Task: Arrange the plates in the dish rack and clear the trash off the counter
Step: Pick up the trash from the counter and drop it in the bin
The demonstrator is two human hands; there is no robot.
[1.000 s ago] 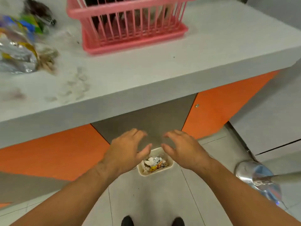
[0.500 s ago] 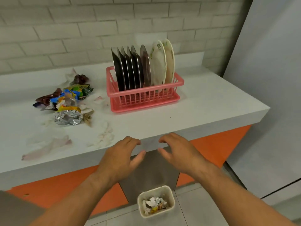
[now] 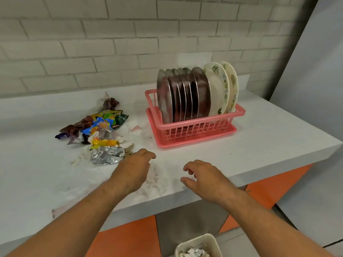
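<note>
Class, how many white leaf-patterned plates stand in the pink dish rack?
2. Both stand upright at the right end of the pink dish rack: the left white plate beside the steel plates, the right white plate outermost. The steel plates might hide another.

Looks like a kitchen (home or staff room, cannot tell which). Shown by a white counter (image 3: 259, 145) against a pale brick-pattern wall (image 3: 111, 43), a pink dish rack (image 3: 194, 130) at far right packed with upright plates (image 3: 185, 97), orange cabinet fronts (image 3: 130, 236) beneath, a small bin (image 3: 213, 242) on the near floor.
</note>
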